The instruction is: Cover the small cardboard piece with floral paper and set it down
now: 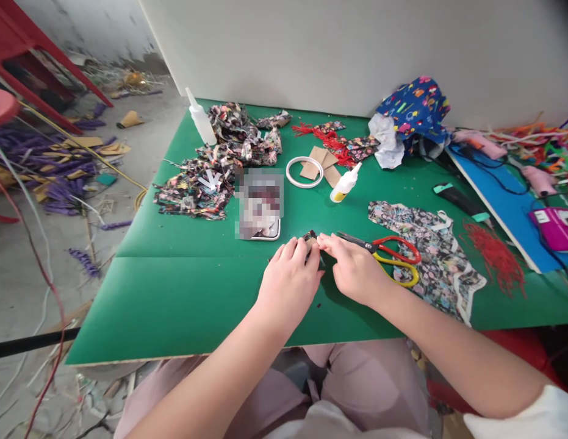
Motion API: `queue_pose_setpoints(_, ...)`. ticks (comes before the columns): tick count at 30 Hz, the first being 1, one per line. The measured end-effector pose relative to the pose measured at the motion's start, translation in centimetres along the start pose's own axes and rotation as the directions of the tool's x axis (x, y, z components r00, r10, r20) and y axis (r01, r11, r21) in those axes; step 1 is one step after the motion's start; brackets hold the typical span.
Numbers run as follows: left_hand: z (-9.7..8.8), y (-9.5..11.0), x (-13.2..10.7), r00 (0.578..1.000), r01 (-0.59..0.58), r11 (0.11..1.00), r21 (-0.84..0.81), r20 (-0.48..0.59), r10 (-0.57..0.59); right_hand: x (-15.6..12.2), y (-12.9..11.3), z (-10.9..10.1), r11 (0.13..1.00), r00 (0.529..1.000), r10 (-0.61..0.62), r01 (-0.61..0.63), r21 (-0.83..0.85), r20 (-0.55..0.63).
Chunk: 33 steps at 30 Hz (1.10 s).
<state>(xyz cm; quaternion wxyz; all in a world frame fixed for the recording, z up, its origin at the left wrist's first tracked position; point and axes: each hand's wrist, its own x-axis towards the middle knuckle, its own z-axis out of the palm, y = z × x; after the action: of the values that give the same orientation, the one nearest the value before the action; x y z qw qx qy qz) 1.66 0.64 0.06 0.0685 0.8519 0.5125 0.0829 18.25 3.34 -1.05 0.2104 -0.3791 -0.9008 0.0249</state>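
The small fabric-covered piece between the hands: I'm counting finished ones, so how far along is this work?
Done: floral fabric pieces lie cut in a heap, and the scissors are set down. In hand: left hand and right hand press a small fabric-covered piece on the green table. Left: bare cardboard pieces and an uncut floral cloth remain; no finished ones are clearly visible.

piece: a small scrap of dark floral fabric (311,239), black ground with bits of colour, over what looks like a tan backing
state: mostly hidden; only its top edge shows clearly
pose: lying low and flat against the green surface (183,286), exact outline cannot be told
hold: pinched between the fingertips of the left hand (289,283) and the right hand (354,271), which meet over it
place: near the front middle of the surface, just in front of the person
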Motion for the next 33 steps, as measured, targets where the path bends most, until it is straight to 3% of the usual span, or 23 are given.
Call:
queue_pose_setpoints(4,0.0,0.1,0.1,1.0,-0.014,1.0,0.005,-0.018,0.014,0.3,-0.1,0.1,0.989,0.995,-0.094,0.09,-0.115,-0.033)
queue_pose_setpoints(8,0.0,0.2,0.1,1.0,-0.002,1.0,0.008,-0.001,0.002,0.4,0.5,0.0,0.994,0.994,-0.1,0.098,-0.052,-0.033)
queue_pose_setpoints(11,0.0,0.2,0.0,1.0,0.014,1.0,0.013,-0.004,-0.014,0.6,1.2,-0.4,0.979,0.996,0.075,-0.084,0.185,0.057)
queue_pose_setpoints(14,-0.1,0.1,-0.1,1.0,0.013,1.0,0.008,-0.008,-0.013,0.9,1.6,-0.9,0.86,0.938,0.312,-0.345,0.375,0.149)
queue_pose_setpoints(16,-0.1,0.1,-0.2,1.0,0.014,1.0,-0.001,-0.003,-0.014,1.1,1.5,-1.0,0.819,0.916,0.373,-0.399,0.412,0.145)
queue_pose_setpoints(33,-0.2,0.3,-0.2,0.998,0.029,0.999,-0.027,0.055,-0.028,-0.6,-0.1,0.6,0.916,0.978,0.177,-0.206,0.345,0.114)
